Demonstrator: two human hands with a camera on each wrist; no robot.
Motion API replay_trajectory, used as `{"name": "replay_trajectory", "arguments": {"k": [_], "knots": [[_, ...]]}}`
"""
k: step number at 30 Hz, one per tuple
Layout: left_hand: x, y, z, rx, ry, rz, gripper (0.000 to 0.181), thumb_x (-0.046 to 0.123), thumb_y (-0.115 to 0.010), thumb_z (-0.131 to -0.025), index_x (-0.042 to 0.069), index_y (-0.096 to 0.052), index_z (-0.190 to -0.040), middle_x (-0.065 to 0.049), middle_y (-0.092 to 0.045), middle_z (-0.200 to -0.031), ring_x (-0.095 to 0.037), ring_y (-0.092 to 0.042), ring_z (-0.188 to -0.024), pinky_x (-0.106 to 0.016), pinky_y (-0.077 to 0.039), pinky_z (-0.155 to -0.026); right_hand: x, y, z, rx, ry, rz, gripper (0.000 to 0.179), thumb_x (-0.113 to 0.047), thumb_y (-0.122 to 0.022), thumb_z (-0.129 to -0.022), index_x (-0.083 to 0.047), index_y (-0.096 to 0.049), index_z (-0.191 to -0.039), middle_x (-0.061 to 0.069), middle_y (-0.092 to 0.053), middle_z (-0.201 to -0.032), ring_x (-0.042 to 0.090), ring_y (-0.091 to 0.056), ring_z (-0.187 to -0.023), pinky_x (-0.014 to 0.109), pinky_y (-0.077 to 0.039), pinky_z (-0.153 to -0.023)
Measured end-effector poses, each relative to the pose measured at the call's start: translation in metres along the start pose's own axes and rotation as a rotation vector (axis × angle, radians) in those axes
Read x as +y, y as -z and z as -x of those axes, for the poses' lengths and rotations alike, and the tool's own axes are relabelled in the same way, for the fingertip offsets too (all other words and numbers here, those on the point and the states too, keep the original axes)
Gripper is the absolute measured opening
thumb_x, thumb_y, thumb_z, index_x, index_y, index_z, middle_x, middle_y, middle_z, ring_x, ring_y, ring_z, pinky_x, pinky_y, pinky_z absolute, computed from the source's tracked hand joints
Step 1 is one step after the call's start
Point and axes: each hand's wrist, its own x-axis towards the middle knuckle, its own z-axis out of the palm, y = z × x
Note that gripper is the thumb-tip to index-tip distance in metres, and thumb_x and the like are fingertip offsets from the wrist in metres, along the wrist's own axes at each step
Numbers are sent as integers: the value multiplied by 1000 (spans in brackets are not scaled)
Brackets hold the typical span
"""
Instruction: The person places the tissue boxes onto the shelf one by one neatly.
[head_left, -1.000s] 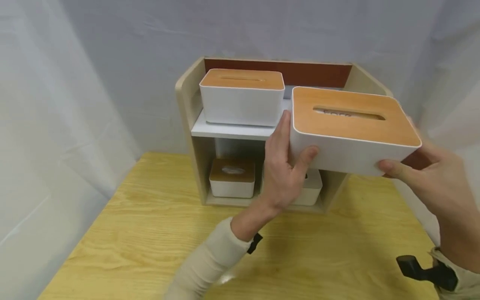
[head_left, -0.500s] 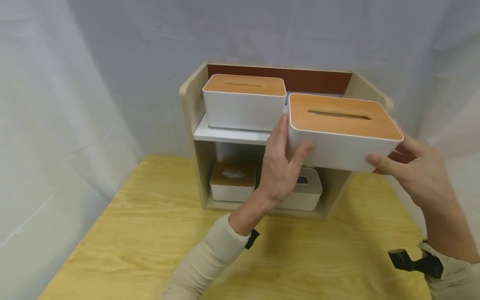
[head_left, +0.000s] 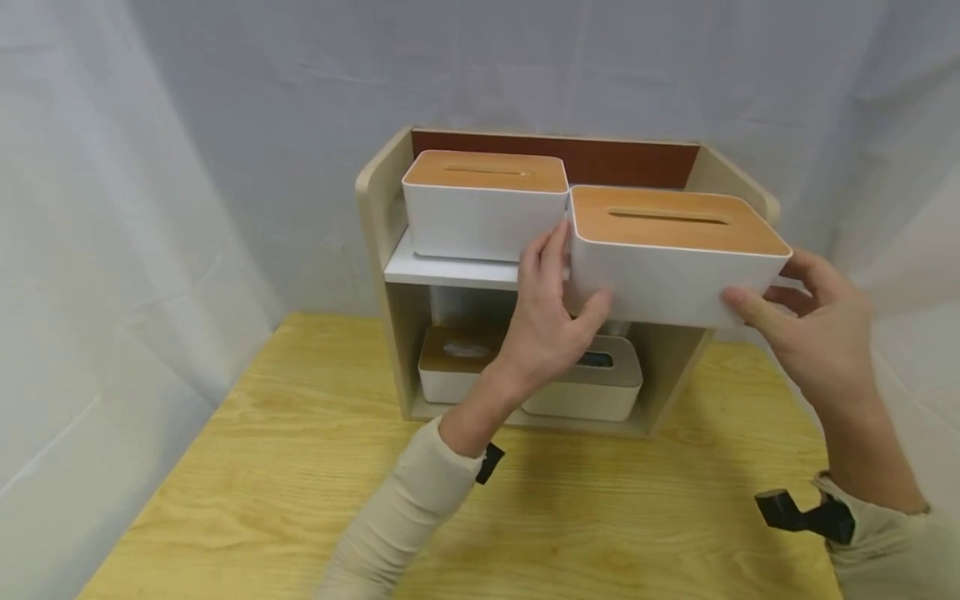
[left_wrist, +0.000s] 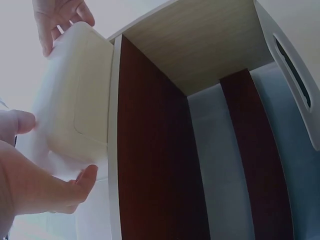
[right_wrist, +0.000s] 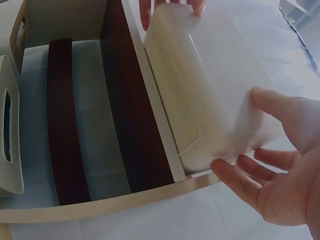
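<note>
Both hands hold a white tissue box with a wood-coloured lid and a long slot, at the right half of a small two-tier shelf's upper board. My left hand has its fingers along the box's left end and its thumb at the front face. The right hand grips the right end, thumb on the front corner. In the right wrist view, the underside of the box overlaps the board's front edge. A matching tissue box stands on the upper left, close beside the held one.
On the lower tier are a smaller tissue box with a brown lid at left and one with a grey lid at right. The shelf's side panels bound both tiers. A yellow wood-grain table lies in front, white curtains behind.
The held tissue box has moved left and away from the head camera, up to the upper shelf beside the other box. Both hands moved along with it.
</note>
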Motion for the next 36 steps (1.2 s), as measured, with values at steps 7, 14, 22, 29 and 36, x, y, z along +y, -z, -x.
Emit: {"name": "replay_trajectory", "arguments": {"k": [7,14,22,29,36], "knots": [[-9,0,1,135,-149,-57,57,11,-63,-86,0,-35,-134,-21,-40,-130,-29,-47,-111,-31,-49,-85,5,-19,-5,173,51,147,58,1,-81,-77,-13,-58,-129,-7,-59,-103,8,-60,-88,10,-49,-66],[-18,0,-1,190,-283,-221,26,3,-59,-90,3,-47,-112,-19,-44,-122,-31,-46,-118,-34,-47,-91,10,-34,-4,224,119,82,51,1,-79,-79,-14,-53,-120,-8,-54,-104,10,-60,-93,11,-49,-67],[-27,-1,-4,198,-309,-292,27,-2,-57,-91,6,-51,-116,-21,-42,-127,-31,-48,-110,-31,-48,-75,16,-39,-11,219,118,98,31,2,-77,-81,-7,-60,-106,-10,-56,-100,7,-63,-90,10,-51,-70],[-34,-3,-6,194,-322,-360,35,-1,-58,-88,5,-55,-123,-20,-46,-125,-31,-49,-106,-35,-47,-86,26,-40,-12,223,108,200,23,-1,-76,-82,3,-66,-102,-14,-57,-97,0,-62,-87,9,-48,-71],[-36,-4,-8,164,-327,-433,42,2,-60,-88,3,-59,-129,-19,-50,-123,-32,-51,-109,-40,-44,-94,27,-41,-9,193,139,263,28,-1,-73,-85,6,-70,-112,-15,-59,-98,-5,-60,-86,6,-46,-71]]}}
